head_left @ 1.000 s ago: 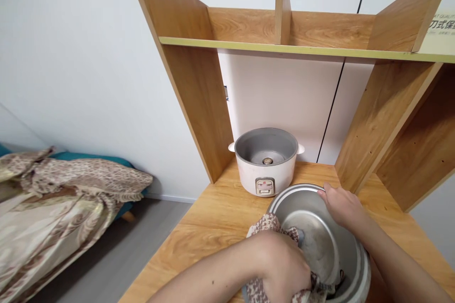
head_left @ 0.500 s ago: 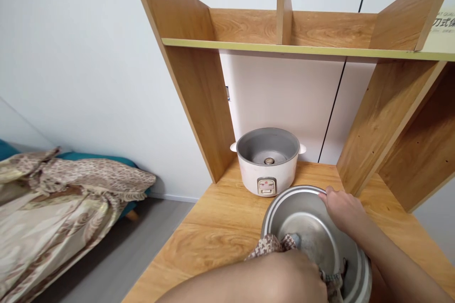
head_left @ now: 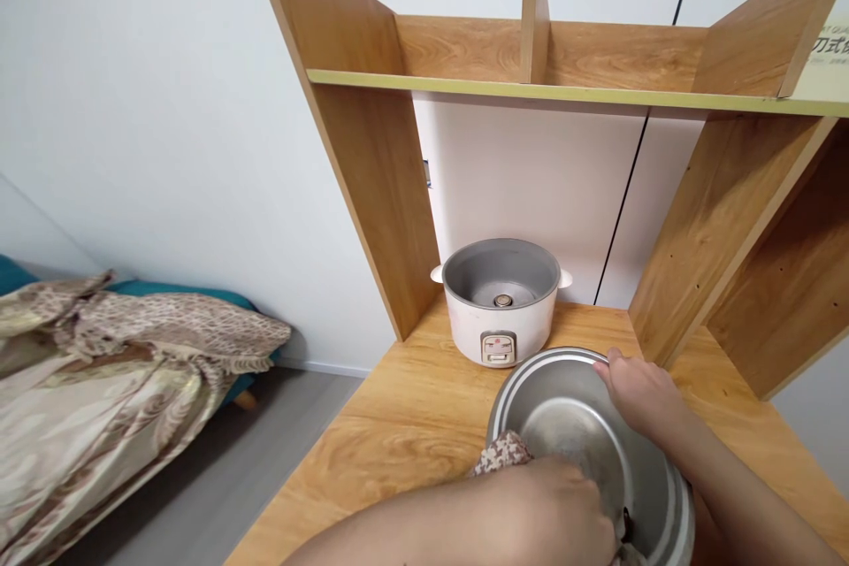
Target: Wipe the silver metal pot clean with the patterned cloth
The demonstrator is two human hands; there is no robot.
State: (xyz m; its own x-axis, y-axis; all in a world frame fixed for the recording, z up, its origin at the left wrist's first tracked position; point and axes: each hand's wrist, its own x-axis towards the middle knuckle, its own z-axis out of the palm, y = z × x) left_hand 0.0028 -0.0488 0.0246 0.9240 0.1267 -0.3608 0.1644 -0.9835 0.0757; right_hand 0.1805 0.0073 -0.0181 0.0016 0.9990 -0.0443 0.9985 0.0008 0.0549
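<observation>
At the bottom right of the frame a metal inner pot [head_left: 584, 424] sits on the wooden desk [head_left: 404, 416], tipped a little toward the person, so its inside is open to them. The right hand [head_left: 640, 393] is closed on the far rim, thumb over the edge and fingers outside; that grip looks meant to keep the pot from sliding or turning. The left hand [head_left: 563, 508] comes in from the bottom edge and is bunched around a patterned cloth [head_left: 500, 453], pressing it against the near inner wall. Only a brown-and-cream corner of the cloth shows above the rim; the rest is hidden under the hand.

Just behind the pot, in the lower middle of the frame, stands a white rice cooker body [head_left: 500, 301]. It has no pot in it, so the heating plate and its centre button show, and its switch panel faces the person. It stands near the pot but apart from it, pushed back between the uprights of a wooden shelf unit [head_left: 371, 159] that rises off the desk against the white wall.

At the lower left, well apart from the desk, a bed carries a rumpled patterned blanket [head_left: 112, 371] over a teal sheet.
</observation>
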